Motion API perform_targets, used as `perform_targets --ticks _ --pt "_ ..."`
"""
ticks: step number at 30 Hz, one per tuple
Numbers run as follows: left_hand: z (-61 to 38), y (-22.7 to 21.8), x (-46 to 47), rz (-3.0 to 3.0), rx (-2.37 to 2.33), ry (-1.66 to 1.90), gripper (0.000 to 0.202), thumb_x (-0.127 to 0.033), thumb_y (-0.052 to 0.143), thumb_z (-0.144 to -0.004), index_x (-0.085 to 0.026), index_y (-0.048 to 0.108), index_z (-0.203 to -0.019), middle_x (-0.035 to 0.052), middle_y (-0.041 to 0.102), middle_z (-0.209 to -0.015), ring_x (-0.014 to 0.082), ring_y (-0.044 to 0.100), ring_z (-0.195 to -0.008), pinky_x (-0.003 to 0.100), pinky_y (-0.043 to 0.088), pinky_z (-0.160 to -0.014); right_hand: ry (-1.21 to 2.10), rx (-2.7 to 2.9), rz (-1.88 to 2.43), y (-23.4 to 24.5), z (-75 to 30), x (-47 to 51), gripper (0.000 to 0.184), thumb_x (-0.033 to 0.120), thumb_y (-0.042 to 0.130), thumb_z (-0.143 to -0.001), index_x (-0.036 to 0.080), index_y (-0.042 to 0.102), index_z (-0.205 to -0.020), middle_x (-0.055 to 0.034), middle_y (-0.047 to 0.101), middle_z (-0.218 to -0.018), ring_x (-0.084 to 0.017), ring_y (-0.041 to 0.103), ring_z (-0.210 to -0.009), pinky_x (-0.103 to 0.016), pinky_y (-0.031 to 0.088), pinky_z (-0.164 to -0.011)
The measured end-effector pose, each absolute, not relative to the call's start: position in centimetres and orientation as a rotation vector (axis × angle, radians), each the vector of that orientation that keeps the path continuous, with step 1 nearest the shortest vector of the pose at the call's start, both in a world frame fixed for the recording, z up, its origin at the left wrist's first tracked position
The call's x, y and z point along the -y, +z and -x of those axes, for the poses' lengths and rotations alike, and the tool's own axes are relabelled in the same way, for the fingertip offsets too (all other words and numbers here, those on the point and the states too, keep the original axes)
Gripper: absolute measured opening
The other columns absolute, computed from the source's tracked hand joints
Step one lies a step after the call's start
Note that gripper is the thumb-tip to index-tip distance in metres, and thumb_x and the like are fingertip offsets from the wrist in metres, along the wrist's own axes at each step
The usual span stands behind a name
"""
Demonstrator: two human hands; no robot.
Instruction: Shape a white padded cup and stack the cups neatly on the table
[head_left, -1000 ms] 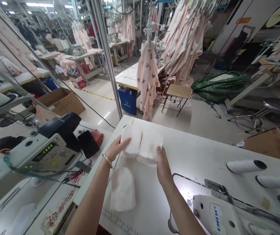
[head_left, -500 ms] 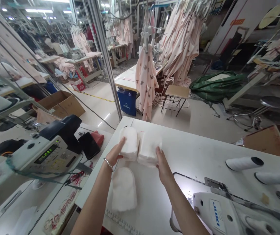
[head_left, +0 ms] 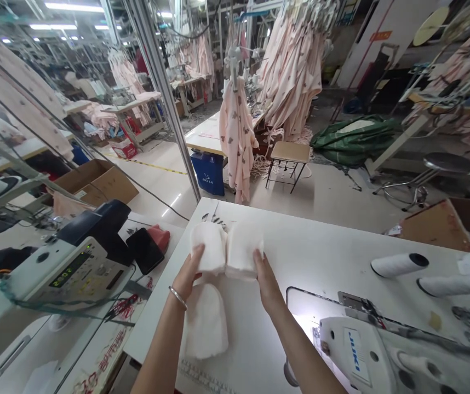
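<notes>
Two stacks of white fleecy fabric pieces sit side by side on the white sewing table [head_left: 325,257]. The left hand [head_left: 189,273], fingers together, presses flat against the near edge of the left stack [head_left: 206,249]. The right hand [head_left: 264,279] presses likewise against the right stack [head_left: 241,253]. A single rounded white fleece piece [head_left: 206,323] lies just nearer, between the forearms.

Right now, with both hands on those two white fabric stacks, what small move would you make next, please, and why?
Probably press the two stacks together and square their near edges. The left hand rests on the left stack and the right hand on the right stack; they sit side by side, edges slightly uneven.
</notes>
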State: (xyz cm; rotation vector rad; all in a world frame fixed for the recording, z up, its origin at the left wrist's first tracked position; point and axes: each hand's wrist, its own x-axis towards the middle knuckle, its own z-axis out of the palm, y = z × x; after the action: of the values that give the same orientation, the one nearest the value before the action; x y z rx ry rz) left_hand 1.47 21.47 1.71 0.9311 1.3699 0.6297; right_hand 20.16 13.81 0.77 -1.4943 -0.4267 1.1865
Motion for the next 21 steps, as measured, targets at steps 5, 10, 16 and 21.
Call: perform_targets --ticks 5,10,16,21 --pt "-1.2 1.8 -21.9 -0.939 -1.286 0.59 0.073 -0.071 0.048 -0.076 -0.023 0.046 -0.131 0.0118 0.057 -0.128 0.0265 0.056 -0.11 0.034 0.047 -0.081 1.168 0.415 1.531 0.2 -20.6 -14.0 0.076 0.071 0.045 -0.078 0.026 0.041 -0.139 -0.0025 0.035 -0.149 -0.026 0.03 -0.137 -0.046 0.027 -0.111" --pt "-1.4 2.3 -24.0 -1.024 -1.186 0.558 0.069 -0.067 0.056 -0.073 -0.021 0.054 -0.124 0.0101 0.066 -0.112 0.0246 0.06 -0.1 0.033 0.048 -0.081 1.178 0.511 1.491 0.2 -20.3 -14.0 0.067 0.067 0.045 -0.081 0.031 0.043 -0.137 -0.0011 0.044 -0.144 -0.025 0.043 -0.13 -0.044 0.036 -0.106" --pt "-0.9 2.8 -25.8 -1.13 -1.191 0.522 0.063 -0.063 0.061 -0.071 -0.018 0.06 -0.116 0.01 0.07 -0.1 0.0274 0.062 -0.096 0.038 0.048 -0.08 1.091 0.57 1.516 0.9 -20.3 -13.9 0.066 0.06 0.052 -0.08 0.03 0.041 -0.138 -0.0013 0.04 -0.146 -0.024 0.034 -0.135 -0.043 0.022 -0.113" --pt "-1.7 3.8 -25.5 -1.294 -1.156 0.737 0.063 -0.06 0.05 -0.082 -0.02 0.047 -0.131 0.0081 0.057 -0.13 0.0245 0.051 -0.119 0.034 0.037 -0.102 1.015 0.647 1.43 2.0 -20.2 -14.8 0.064 0.052 0.054 -0.083 0.028 0.038 -0.14 -0.0028 0.047 -0.142 -0.022 0.043 -0.129 -0.04 0.029 -0.109"
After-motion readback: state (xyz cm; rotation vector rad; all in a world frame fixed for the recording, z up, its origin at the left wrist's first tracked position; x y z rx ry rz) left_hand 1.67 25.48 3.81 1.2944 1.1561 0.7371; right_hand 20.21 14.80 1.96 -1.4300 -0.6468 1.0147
